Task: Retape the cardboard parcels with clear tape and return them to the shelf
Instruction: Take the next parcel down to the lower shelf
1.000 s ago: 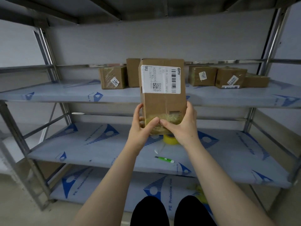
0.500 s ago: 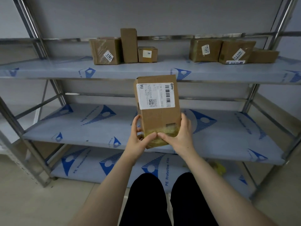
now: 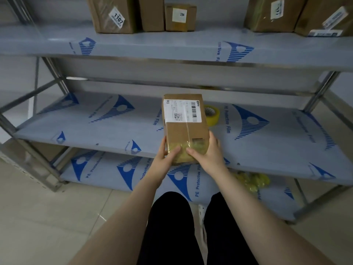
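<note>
A tall cardboard parcel [image 3: 186, 129] with a white shipping label near its top and yellowish tape over its lower end is held over the front of the middle shelf [image 3: 95, 131]. My left hand [image 3: 167, 156] grips its lower left corner, thumb on the taped face. My right hand [image 3: 207, 153] grips the lower right corner the same way. A roll of yellowish tape [image 3: 212, 114] lies on the middle shelf just behind the parcel, partly hidden by it.
Several taped parcels stand on the upper shelf [image 3: 172, 46], among them one labelled 1107 [image 3: 112, 15] and a small one labelled 204 [image 3: 180, 17]. Crumpled yellow tape scraps [image 3: 252, 180] lie on the bottom shelf. Steel uprights frame both sides. My legs are below.
Both hands have brought the parcel down from upper-shelf height to the middle shelf. My view has tilted down and moved closer to the rack.
</note>
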